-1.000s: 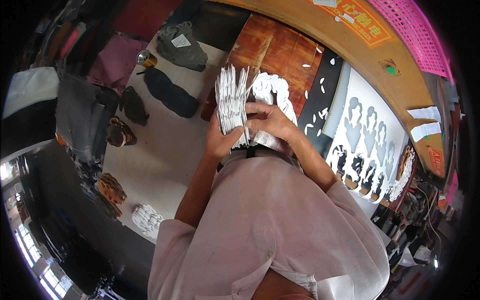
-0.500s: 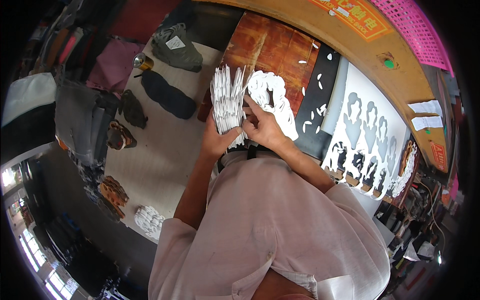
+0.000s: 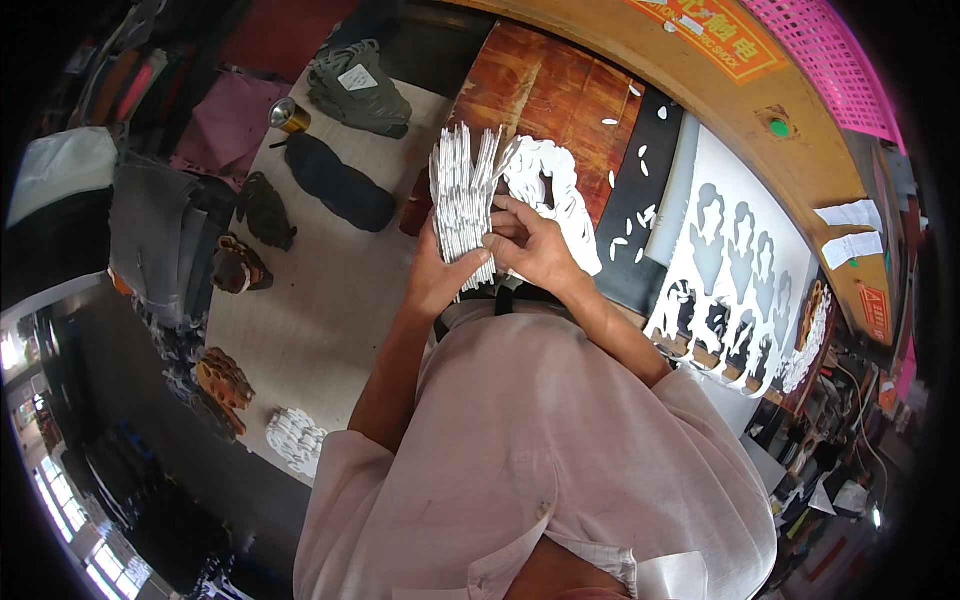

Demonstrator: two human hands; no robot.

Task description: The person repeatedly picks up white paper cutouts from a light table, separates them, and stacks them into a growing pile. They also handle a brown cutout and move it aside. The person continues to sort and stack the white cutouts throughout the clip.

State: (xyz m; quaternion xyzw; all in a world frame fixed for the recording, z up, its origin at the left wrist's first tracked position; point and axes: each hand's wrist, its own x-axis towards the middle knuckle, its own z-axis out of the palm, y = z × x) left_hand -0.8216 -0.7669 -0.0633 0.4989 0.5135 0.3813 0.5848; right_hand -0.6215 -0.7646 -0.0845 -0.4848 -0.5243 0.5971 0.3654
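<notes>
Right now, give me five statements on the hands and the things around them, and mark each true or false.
1. The left hand holds the white stack. True.
2. The right hand is far from the stack. False: the right hand is at the stack's right side.
3. The can is near the navy bundle. True.
4. The wooden board is blue. False: the board is reddish brown.
5. The basket at upper right is pink. True.

The tan machine beam [image 3: 810,160] bears a lettered orange warning sign [image 3: 730,45] and, lower down, a red triangle-marked sticker [image 3: 874,312]. Any print on its two white slips [image 3: 850,220] or the white label [image 3: 357,78] atop the grey-green bundle [image 3: 375,110] is too small to read.
</notes>
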